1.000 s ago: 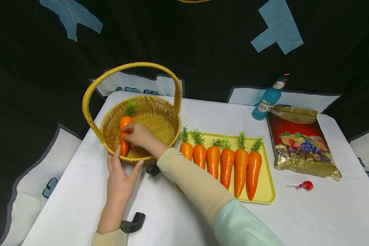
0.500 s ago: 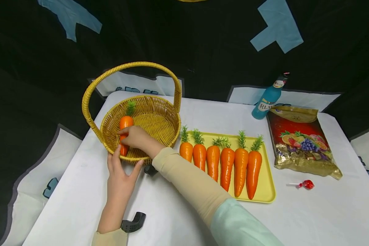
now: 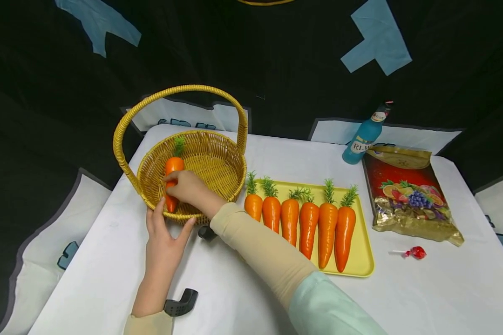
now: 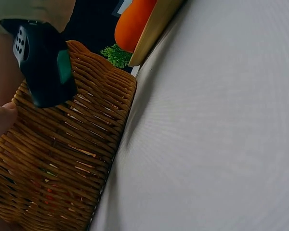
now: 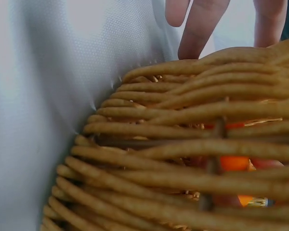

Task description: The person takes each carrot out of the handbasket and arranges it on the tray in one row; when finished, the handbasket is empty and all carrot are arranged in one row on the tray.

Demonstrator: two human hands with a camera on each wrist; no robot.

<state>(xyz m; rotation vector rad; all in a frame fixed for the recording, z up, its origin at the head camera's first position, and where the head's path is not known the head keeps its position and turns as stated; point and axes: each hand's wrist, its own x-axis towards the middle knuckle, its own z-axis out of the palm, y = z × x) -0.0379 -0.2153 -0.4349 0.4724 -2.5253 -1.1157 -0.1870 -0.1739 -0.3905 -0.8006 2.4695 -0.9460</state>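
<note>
An orange carrot (image 3: 174,164) with a green top lies along the left side inside the yellow wicker basket (image 3: 214,172). My right hand (image 3: 189,188) reaches over the near rim and pinches the carrot around its middle, covering part of it. My left hand (image 3: 163,244) touches the outside of the basket's near wall, thumb spread from the straight fingers. In the left wrist view, the thumb (image 4: 2,120) lies against the woven wall (image 4: 62,154). Through gaps in the weave (image 5: 183,144), the right wrist view shows bits of orange.
Right of the basket, a yellow tray (image 3: 362,251) bears several carrots (image 3: 327,228), partly hidden by my right forearm. Farther right are a blue bottle (image 3: 364,137), a red and gold bag (image 3: 411,195) and a red lollipop (image 3: 417,252). The basket's tall handle (image 3: 193,88) arches overhead.
The carrot in the basket has shifted slightly to the right with my right hand still on it. My left hand stays in place at the basket.
</note>
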